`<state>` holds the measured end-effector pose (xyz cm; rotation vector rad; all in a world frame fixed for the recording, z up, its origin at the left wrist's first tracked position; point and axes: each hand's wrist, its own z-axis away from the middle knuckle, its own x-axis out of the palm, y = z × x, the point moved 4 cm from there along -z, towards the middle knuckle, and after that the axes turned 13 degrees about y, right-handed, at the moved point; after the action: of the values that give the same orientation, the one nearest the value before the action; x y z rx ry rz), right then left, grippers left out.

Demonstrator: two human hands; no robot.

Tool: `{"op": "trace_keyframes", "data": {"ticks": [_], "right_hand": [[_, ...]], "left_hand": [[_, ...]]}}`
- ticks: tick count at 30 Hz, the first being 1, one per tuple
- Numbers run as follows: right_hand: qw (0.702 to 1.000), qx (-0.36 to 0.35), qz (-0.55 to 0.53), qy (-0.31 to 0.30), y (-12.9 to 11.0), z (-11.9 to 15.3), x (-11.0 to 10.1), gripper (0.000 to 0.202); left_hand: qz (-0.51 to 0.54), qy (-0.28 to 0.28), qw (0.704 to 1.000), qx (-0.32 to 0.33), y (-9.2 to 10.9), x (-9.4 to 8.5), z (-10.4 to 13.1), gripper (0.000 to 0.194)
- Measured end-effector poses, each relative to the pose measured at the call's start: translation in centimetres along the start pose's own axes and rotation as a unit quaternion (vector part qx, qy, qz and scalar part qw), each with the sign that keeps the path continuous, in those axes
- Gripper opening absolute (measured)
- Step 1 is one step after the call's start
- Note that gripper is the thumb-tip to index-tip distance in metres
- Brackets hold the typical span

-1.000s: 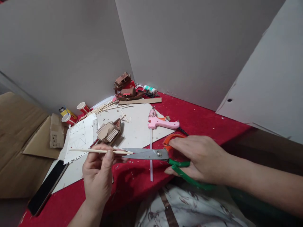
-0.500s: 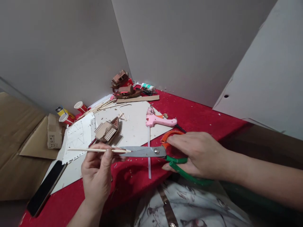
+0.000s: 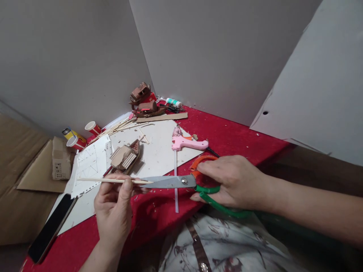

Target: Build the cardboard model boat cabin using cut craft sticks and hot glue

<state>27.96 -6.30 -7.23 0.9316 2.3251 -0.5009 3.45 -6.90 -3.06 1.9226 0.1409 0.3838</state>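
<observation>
Between thumb and fingers, my left hand (image 3: 115, 200) pinches a thin pale wooden stick (image 3: 90, 180), held almost level. Its right end lies between the blades of the scissors (image 3: 167, 182). Those scissors have one orange and one green handle, and my right hand (image 3: 229, 183) is closed round them with the blades slightly apart. Just beyond my left hand sits a small model boat (image 3: 124, 155) of cardboard and sticks. A pink glue gun (image 3: 188, 143) rests past the blades, its clear glue stick (image 3: 176, 200) pointing toward me and passing behind them.
A black phone (image 3: 52, 228) lies at the left edge by a cardboard box (image 3: 25, 211). Paper cups (image 3: 76, 143), loose sticks (image 3: 113, 128), a drawing sheet (image 3: 92, 162) and brown model boats (image 3: 149, 108) stand farther back. Grey walls border the red-covered table (image 3: 235, 138).
The whole scene has shifted slightly left as the camera turned. Both hands keep the same grip, and the stick's end stays between the scissor blades.
</observation>
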Motion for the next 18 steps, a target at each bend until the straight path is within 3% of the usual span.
{"op": "trace_keyframes", "data": {"ticks": [10, 18], "right_hand": [[0.999, 0.019, -0.035, -0.024, 0.3, 0.53, 0.27, 0.055], [0.997, 0.036, -0.032, -0.053, 0.22, 0.03, 0.01, 0.053]], "left_hand": [[0.015, 0.0, 0.999, -0.029, -0.37, 0.11, -0.19, 0.005], [0.011, 0.001, 1.0, -0.016, -0.25, -0.08, -0.21, 0.005]]}}
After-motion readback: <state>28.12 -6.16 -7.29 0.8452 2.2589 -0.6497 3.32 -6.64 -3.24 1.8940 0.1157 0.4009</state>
